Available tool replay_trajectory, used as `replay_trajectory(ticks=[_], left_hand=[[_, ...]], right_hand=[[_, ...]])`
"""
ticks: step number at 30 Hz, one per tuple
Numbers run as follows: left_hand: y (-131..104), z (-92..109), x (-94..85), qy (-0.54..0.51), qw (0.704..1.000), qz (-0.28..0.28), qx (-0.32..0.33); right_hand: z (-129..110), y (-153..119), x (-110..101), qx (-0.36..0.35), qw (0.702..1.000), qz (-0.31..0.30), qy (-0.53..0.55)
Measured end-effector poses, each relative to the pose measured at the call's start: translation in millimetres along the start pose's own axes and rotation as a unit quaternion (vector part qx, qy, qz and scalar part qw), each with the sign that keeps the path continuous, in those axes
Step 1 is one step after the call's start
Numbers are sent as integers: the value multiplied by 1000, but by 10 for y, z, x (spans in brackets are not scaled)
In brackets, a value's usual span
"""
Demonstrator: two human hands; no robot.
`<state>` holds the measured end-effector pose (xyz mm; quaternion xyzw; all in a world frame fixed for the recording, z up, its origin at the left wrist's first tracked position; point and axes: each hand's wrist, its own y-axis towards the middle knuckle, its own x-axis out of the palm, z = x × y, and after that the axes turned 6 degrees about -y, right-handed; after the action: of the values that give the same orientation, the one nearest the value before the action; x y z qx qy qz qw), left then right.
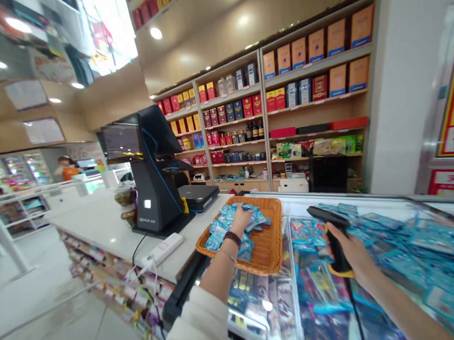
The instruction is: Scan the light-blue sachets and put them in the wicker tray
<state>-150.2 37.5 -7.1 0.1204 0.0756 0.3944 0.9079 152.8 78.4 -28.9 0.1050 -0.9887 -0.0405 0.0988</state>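
A wicker basket (276,233) stands on a glass-topped display case, with blue packets (218,229) heaped mostly in its left half. My left hand (241,218) reaches into the basket and touches these packets. Its fingertips are largely hidden, so whether it grips one is unclear. Wrapped around the handle of a black-and-yellow barcode scanner (334,245) is my right hand (345,247), held above the display case. The scanner's head points left towards the basket, and its cable hangs down. More blue packets (436,240) lie in a wide pile on the right.
A dark cash-register terminal (155,184) rises on the white counter (100,222) at left. Beside it are a black flat device (198,196) and a white power strip (161,252) with cables. Shelves of boxes (299,52) line the back wall. A person (67,168) stands far left.
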Motion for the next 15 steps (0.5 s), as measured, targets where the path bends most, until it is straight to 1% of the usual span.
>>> replay_trajectory(ticks=[2,5,8,9,11,13,15], left_hand=[[-56,27,157,46,999,-23,3],[-165,88,485,93,995,-33,26],[-287,149,797,166,983,-26,78],[-332,160,894,184,977,-33,101],[-438,155,1094,192,968,-75,146],[-575,110,1317,182,958,-133,177],[-737,29,1552,171,955,-176,168]], right_hand=[[-22,4,-65,-3,1000,3,-1],[-90,19,-244,-15,1000,26,-1],[-176,37,-495,-21,999,46,-5],[-203,41,-582,-18,999,51,-5],[-240,50,-743,-12,998,67,0],[-241,60,-869,-8,996,82,13],[-196,71,-955,-8,996,89,30]])
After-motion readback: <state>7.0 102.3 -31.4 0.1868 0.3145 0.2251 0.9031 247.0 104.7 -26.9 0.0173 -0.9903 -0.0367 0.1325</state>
